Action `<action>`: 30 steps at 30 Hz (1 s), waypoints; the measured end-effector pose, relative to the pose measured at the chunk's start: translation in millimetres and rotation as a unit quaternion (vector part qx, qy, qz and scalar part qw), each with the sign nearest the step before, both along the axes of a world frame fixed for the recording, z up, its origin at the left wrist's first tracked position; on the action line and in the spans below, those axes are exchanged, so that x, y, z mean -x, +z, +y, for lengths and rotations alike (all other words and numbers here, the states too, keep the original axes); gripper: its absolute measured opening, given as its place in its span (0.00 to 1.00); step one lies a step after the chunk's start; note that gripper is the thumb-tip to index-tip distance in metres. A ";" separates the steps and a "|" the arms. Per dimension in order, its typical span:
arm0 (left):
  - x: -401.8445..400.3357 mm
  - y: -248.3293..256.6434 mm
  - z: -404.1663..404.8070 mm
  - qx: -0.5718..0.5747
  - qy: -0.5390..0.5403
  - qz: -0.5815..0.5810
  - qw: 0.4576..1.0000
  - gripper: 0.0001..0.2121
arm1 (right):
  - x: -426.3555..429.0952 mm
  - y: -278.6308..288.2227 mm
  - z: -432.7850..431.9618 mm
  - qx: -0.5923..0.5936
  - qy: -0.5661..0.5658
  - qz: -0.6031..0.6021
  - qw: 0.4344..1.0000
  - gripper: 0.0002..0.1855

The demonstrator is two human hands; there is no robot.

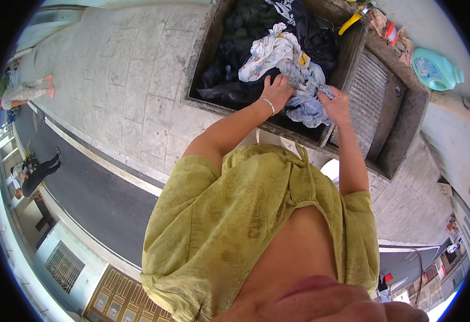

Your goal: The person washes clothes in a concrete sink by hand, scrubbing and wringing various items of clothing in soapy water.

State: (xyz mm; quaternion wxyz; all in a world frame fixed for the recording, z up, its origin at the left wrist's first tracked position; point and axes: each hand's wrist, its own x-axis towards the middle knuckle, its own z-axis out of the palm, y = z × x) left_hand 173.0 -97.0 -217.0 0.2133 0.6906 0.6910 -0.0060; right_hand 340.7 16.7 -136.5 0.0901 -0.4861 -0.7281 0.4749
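A heap of wet laundry lies in the stone wash basin [196, 60] in front of me. My right hand [337, 105] pinches a bunched grey-blue cloth [309, 108] near the basin's right wall. My left hand [277, 93], a silver bangle at its wrist, presses palm-down where the heap's grey and black cloths meet. Whether its fingers grip any fabric is hidden. Just beyond them is a crumpled white printed garment [265, 52] with yellow patches. Dark clothes [315, 40] lie around and behind it, some in dark water.
A ribbed washboard slab [365, 88] adjoins the basin on the right. Along the wall ledge are a turquoise detergent jug [434, 68], crumpled cloths [404, 44] and a yellow-handled tool [351, 22]. Two people stand off to the left, one on the paving [138, 80], one across the road [98, 169].
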 end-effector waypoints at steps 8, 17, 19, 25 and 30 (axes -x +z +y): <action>26.5 -0.8 53.3 0.021 0.030 0.085 0.996 0.28 | 13.8 -1.9 28.9 -0.024 0.013 0.022 0.999 0.17; 57.3 4.3 27.6 0.035 0.013 -0.017 0.999 0.15 | 56.9 -37.6 -0.9 -0.188 0.163 -0.349 0.903 0.48; 72.6 1.2 -0.9 -0.011 0.047 -0.084 0.995 0.16 | 71.4 -45.4 1.8 -0.197 0.221 -0.325 0.898 0.51; 86.1 13.1 -76.4 0.012 0.148 -0.219 0.964 0.13 | 91.5 -61.2 -7.0 -0.106 0.298 -0.368 0.874 0.58; 78.4 10.4 -89.0 0.010 0.190 -0.295 0.936 0.12 | 62.5 -88.9 -52.4 -0.046 0.340 -0.326 0.881 0.44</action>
